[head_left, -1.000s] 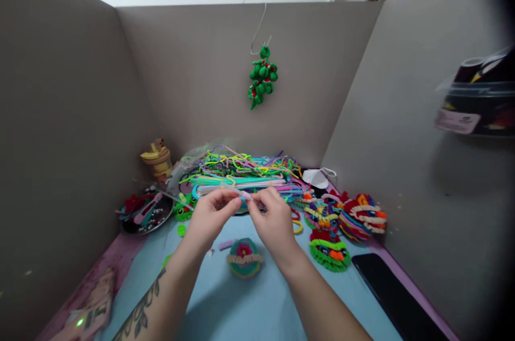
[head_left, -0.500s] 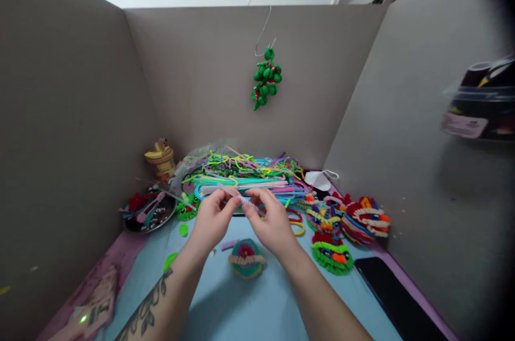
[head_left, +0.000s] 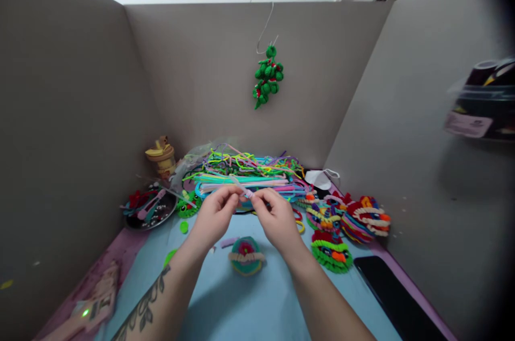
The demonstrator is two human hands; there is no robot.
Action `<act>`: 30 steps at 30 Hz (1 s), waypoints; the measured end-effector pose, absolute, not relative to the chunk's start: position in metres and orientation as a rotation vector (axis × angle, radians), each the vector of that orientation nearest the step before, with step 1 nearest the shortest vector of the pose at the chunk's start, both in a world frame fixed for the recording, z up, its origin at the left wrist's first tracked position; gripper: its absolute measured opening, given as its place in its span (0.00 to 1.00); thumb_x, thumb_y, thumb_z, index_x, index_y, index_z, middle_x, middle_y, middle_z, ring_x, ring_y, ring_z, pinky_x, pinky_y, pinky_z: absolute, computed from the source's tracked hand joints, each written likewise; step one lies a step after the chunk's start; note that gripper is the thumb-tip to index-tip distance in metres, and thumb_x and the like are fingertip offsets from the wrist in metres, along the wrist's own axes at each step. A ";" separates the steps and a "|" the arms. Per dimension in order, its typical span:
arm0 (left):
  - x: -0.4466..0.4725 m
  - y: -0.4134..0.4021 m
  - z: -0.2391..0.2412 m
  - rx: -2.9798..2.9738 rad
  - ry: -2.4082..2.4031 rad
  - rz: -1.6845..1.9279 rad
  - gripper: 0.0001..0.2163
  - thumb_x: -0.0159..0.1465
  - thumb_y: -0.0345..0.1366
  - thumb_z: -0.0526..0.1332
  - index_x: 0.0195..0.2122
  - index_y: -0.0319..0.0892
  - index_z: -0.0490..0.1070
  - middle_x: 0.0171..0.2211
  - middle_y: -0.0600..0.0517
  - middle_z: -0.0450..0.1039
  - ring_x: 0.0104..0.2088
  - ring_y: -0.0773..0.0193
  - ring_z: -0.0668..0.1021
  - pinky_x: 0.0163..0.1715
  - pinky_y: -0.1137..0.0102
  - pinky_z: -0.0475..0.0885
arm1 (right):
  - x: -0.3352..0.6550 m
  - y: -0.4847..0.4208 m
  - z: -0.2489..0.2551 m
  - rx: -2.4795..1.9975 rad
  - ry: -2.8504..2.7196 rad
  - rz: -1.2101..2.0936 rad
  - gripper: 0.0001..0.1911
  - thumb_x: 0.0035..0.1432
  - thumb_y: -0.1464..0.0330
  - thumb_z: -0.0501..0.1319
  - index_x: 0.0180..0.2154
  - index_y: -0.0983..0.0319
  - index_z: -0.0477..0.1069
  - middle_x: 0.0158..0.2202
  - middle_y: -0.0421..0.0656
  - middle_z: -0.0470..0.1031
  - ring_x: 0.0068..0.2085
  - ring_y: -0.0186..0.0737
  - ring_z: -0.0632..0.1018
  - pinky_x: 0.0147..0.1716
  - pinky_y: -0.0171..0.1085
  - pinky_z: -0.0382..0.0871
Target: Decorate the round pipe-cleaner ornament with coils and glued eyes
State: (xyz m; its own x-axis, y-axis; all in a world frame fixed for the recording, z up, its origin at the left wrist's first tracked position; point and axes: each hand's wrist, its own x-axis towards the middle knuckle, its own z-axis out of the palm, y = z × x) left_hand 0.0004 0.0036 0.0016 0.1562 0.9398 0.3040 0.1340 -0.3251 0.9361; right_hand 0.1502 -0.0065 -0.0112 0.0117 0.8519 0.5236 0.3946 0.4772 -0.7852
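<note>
Between my two hands is a pale pink-lilac pipe cleaner [head_left: 247,192], part of it coiled tightly and one end sticking up to the left. The fingertips of my left hand [head_left: 219,209] pinch it from the left. From the right, my right hand [head_left: 273,213] pinches the coiled part between thumb and fingers. Below the hands, on the blue table cover [head_left: 241,314], sits a round teal pipe-cleaner piece [head_left: 246,256] with a dark pink centre and a beige band. A short lilac strip [head_left: 229,242] lies just behind it.
A pile of coloured pipe cleaners [head_left: 241,164] lies at the back. Finished pipe-cleaner pieces [head_left: 332,252] and a black phone [head_left: 394,293] are at the right. At the left are a metal bowl [head_left: 161,212] and a pink glue gun [head_left: 94,298]. A green ornament [head_left: 268,78] hangs behind.
My right hand has shifted slightly right, and the fingertips are a little farther apart. The pipe cleaner's free end now points up to the left, with its coil showing between my hands.
</note>
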 end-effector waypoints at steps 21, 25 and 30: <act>0.007 0.002 -0.001 1.268 0.958 1.265 0.11 0.53 0.42 0.68 0.29 0.38 0.76 0.25 0.52 0.74 0.25 0.69 0.71 0.24 0.75 0.64 | 0.147 -0.011 -0.020 -1.225 -1.721 -0.066 0.08 0.60 0.73 0.57 0.31 0.61 0.73 0.31 0.43 0.73 0.36 0.41 0.72 0.38 0.37 0.64; 0.012 0.005 -0.008 1.223 0.979 1.313 0.11 0.52 0.42 0.68 0.27 0.38 0.77 0.24 0.52 0.75 0.23 0.70 0.69 0.22 0.75 0.63 | 0.146 -0.011 -0.022 -1.236 -1.715 -0.206 0.09 0.60 0.73 0.57 0.28 0.61 0.72 0.29 0.43 0.71 0.35 0.41 0.70 0.36 0.38 0.63; 0.013 0.008 -0.012 1.201 1.031 1.335 0.12 0.51 0.43 0.68 0.29 0.39 0.78 0.32 0.50 0.78 0.26 0.68 0.71 0.22 0.75 0.63 | 0.147 -0.010 -0.022 -1.227 -1.703 -0.294 0.09 0.60 0.72 0.58 0.27 0.61 0.72 0.29 0.44 0.70 0.35 0.42 0.69 0.36 0.38 0.63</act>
